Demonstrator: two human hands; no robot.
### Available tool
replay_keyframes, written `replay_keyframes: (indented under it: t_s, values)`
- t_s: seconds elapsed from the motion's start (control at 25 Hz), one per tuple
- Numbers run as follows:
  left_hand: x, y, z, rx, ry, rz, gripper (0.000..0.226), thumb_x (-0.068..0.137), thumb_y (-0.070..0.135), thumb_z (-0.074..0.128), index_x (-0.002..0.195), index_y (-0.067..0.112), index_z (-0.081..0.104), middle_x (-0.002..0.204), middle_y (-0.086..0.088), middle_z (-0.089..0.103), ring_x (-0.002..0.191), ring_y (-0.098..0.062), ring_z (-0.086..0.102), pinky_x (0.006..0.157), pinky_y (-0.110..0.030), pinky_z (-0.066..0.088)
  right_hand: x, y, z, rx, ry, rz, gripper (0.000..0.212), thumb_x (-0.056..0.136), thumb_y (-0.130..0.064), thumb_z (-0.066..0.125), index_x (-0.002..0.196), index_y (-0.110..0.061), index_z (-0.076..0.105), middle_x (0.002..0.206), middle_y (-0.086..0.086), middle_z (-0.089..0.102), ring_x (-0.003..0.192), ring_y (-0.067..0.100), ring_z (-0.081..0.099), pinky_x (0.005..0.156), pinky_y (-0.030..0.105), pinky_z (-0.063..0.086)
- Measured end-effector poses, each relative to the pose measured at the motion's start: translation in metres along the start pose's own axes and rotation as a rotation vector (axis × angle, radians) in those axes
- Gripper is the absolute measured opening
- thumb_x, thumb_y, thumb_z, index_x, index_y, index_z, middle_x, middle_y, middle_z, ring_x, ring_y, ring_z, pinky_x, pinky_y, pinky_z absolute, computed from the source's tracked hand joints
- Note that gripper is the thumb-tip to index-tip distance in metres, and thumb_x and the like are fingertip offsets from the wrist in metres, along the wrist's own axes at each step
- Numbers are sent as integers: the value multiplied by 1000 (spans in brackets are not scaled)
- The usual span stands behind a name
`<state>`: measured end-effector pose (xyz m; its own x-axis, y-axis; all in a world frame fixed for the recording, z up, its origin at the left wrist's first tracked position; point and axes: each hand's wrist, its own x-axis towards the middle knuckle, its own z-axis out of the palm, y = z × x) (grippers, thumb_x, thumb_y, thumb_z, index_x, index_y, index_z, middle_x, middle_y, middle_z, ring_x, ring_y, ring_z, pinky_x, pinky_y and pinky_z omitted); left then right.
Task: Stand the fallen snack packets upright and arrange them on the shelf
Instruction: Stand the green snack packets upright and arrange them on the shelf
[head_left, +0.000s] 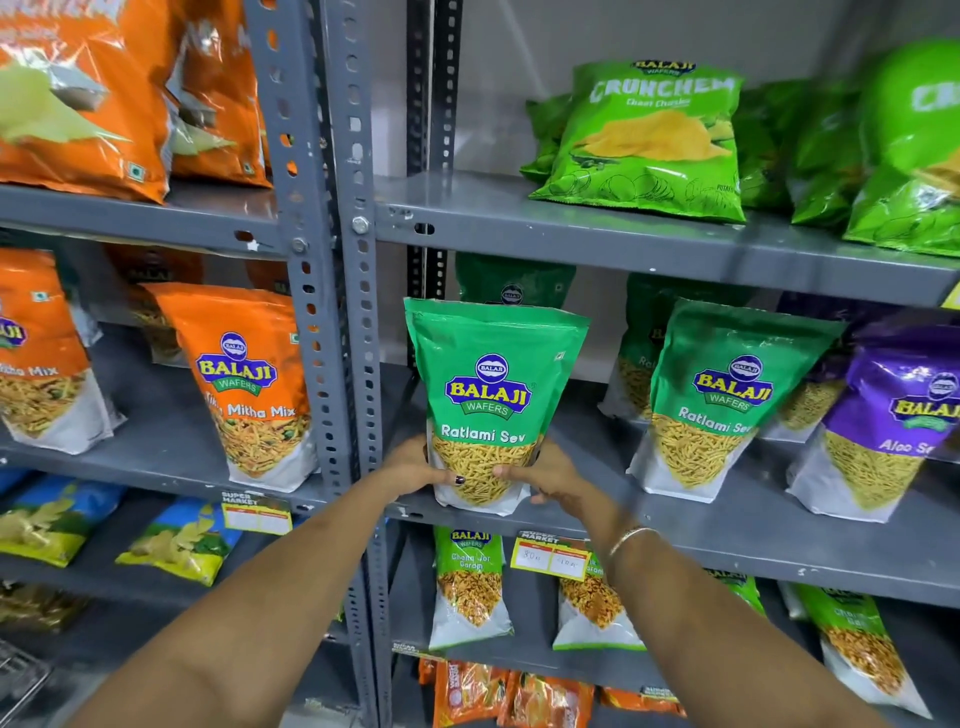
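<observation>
A green Ratlami Sev packet (491, 384) stands upright at the front left of the grey middle shelf (727, 540). My left hand (415, 465) grips its lower left side and my right hand (545, 475) grips its lower right side. Behind it another green packet (514, 283) shows only its top. To the right a second Ratlami Sev packet (722, 400) stands upright, with one more partly hidden behind it. A purple Aloo Sev packet (883, 421) stands at the far right.
Green Crunchem bags (649, 140) sit on the shelf above. Orange Mitha Mix packets (249, 384) stand in the left bay past the grey perforated uprights (332, 312). Small green packets (470, 587) and a yellow price tag (550, 558) are just below my hands.
</observation>
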<state>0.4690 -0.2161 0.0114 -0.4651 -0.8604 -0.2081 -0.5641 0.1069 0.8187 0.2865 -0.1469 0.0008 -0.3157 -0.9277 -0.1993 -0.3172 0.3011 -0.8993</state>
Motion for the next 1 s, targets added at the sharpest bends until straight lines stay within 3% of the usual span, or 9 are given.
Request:
replay_keyframes:
  t_s: [0.24, 0.36, 0.52, 0.6, 0.68, 0.76, 0.84, 0.92, 1.0]
  values:
    - [-5, 7, -3, 143, -48, -45, 57, 78, 15, 69, 130, 7, 46, 137, -13, 52, 125, -28, 50, 100, -35, 42, -6, -4, -5, -11, -58, 1, 65, 75, -10, 73, 131, -5, 40, 124, 10, 57, 85, 11, 56, 39, 3, 42]
    - [0, 11, 0, 388, -325, -408, 48, 88, 27, 56, 127, 2, 43, 138, -18, 50, 123, -27, 54, 81, -29, 52, -11, -2, -19, -143, -118, 131, 72, 76, -19, 73, 133, -2, 33, 129, 3, 48, 109, 22, 53, 75, 19, 52]
    - [11, 42, 42, 548, -778, -463, 31, 96, 29, 34, 77, 10, 50, 70, -3, 74, 63, -9, 70, 45, -17, 51, -20, 25, -88, -426, -122, 379, 35, 79, -30, 69, 66, -8, 45, 44, -2, 50, 39, 10, 46, 42, 20, 40]
    - [18, 64, 79, 441, -713, -231, 24, 93, 26, 43, 76, 11, 51, 65, -1, 65, 54, -6, 64, 44, -18, 52, -34, 43, -131, -423, -36, 465, 37, 81, -24, 68, 60, -9, 42, 32, -1, 45, 28, 10, 42, 31, 15, 33]
    - [31, 86, 117, 258, -535, -17, 17, 88, 27, 54, 93, 10, 54, 83, -3, 56, 73, -12, 58, 53, -23, 52, -38, 67, -175, -417, 143, 459, 29, 78, -25, 70, 71, -5, 50, 50, 5, 53, 48, 17, 58, 37, 22, 39]
    - [54, 105, 157, 151, -348, 91, 34, 81, 27, 65, 109, 14, 52, 99, -5, 53, 95, -20, 53, 73, -34, 52, -25, 96, -216, -364, 314, 350, 47, 73, -27, 74, 105, -2, 51, 88, 14, 60, 100, 32, 62, 67, 34, 49]
    - [73, 120, 189, 72, -212, 100, 63, 73, 25, 74, 127, 11, 44, 125, -12, 52, 119, -23, 49, 102, -40, 44, -7, 115, -250, -109, 376, 216, 83, 66, -19, 81, 130, 4, 32, 129, 20, 49, 127, 35, 45, 100, 43, 44]
    - [86, 133, 217, -8, -146, 75, 93, 64, 26, 79, 140, 3, 31, 147, -13, 39, 135, -26, 38, 113, -40, 33, 5, 126, -270, 79, 313, 109, 88, 64, -7, 81, 132, 4, 26, 138, 18, 45, 127, 30, 44, 104, 40, 44]
    - [92, 141, 235, -73, -93, 72, 91, 53, 29, 82, 131, 5, 42, 140, -12, 48, 128, -26, 46, 109, -41, 38, 9, 129, -276, 179, 133, 22, 68, 69, 6, 74, 127, 3, 37, 124, 10, 57, 112, 19, 55, 91, 22, 53]
